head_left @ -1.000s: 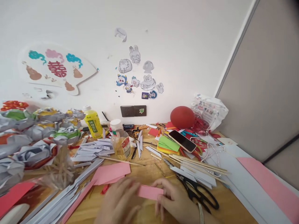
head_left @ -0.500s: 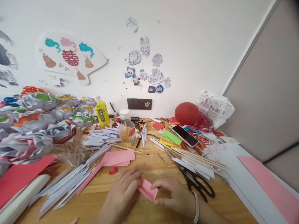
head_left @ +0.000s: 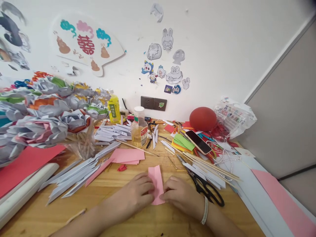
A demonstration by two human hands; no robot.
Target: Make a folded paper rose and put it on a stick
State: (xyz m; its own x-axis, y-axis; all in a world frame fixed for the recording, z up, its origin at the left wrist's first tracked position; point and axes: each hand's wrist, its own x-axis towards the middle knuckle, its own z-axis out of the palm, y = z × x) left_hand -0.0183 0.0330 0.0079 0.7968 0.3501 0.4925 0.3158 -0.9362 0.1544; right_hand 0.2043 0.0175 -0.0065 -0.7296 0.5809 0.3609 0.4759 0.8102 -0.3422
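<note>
A creased strip of pink paper (head_left: pixel 156 181) stands lengthwise between my two hands, low over the wooden table (head_left: pixel 118 214). My left hand (head_left: pixel 140 191) grips its left long edge, fingers bent and pressed together. On the opposite edge, my right hand (head_left: pixel 179 194) pinches the paper near the lower corner between thumb and curled fingers. A lengthwise fold line runs down the strip. Beyond it lie more pink paper sheets (head_left: pixel 127 155) and a small red scrap (head_left: pixel 121 168). Black-handled scissors (head_left: pixel 206 187) lie just right of my right hand.
Folded white paper strips (head_left: pixel 76 177) spread on the left, below large paper flowers (head_left: pixel 39 128). A glue bottle (head_left: pixel 139 128) and a yellow drink bottle (head_left: pixel 114 108) stand behind. Thin wooden sticks (head_left: pixel 209 166), a phone (head_left: pixel 198 142) and a red balloon (head_left: pixel 202 118) are at right.
The pink paper has turned from a slant to nearly lengthwise, away from me. Both hands now hold its side edges. The camera view has shifted, so the background sits farther right and higher.
</note>
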